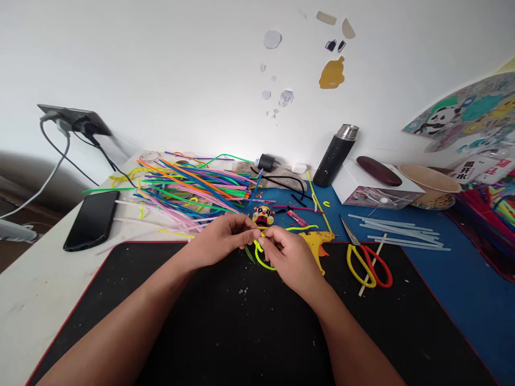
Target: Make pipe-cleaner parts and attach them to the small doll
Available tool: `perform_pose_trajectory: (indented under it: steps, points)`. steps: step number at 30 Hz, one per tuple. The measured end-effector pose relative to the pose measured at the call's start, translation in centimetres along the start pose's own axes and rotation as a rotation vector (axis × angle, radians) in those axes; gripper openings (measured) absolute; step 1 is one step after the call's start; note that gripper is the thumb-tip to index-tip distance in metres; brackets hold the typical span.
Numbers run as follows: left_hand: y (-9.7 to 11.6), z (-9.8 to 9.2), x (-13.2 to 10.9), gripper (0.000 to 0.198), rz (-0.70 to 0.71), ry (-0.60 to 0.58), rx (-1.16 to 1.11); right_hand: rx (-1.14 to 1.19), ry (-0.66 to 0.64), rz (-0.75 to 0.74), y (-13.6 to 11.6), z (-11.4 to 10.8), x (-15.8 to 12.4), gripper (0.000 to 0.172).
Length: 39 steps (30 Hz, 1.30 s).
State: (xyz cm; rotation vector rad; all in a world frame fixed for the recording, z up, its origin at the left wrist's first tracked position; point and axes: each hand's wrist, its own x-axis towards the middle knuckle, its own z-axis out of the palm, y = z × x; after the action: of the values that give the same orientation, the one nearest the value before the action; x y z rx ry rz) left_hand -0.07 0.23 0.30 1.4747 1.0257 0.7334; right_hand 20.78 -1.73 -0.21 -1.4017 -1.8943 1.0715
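Both hands meet over the far part of the black mat (241, 321), pinching a bright yellow pipe cleaner (263, 264) between thumbs and fingers. My left hand (221, 238) is closed on it from the left. From the right, my right hand (295, 260) grips it too, and a loop of it hangs below the fingertips. Just beyond the hands sits a small colourful figure (263, 213) with a red, yellow and blue look. A yellow glue gun (316, 246) lies right behind my right hand, partly covered by it.
Many coloured pipe cleaners (193, 185) are heaped at the back left, near a phone (92, 220). Scissors (368, 265) lie across a thin stick at the right, below pale glue sticks (402, 231). A black thermos (337, 155) and a white box (358, 185) stand by the wall.
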Motion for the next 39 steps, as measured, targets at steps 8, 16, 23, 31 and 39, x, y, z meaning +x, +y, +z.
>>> perform_pose_trajectory:
  steps: [8, 16, 23, 31, 39]
  points:
    - [-0.09, -0.23, -0.11, 0.031, 0.009, 0.027, 0.045, -0.102, 0.009, -0.053, 0.22, 0.15, -0.01, 0.020]
    - [-0.21, -0.59, -0.16, 0.028, -0.015, 0.016, 0.065, -0.346, 0.011, -0.144, 0.35, 0.09, 0.02, 0.018]
    - [-0.18, -0.90, -0.12, 0.025, -0.016, -0.037, 0.097, -0.434, -0.026, -0.216, 0.39, 0.13, -0.02, 0.017]
    - [-0.30, -0.83, 0.11, 0.036, -0.032, 0.052, -0.074, -0.139, 0.001, -0.124, -0.05, -0.01, -0.18, 0.018]
    - [-0.47, -0.88, 0.31, 0.045, -0.022, 0.211, -0.197, 0.050, -0.035, -0.076, 0.64, 0.25, -0.23, 0.025]
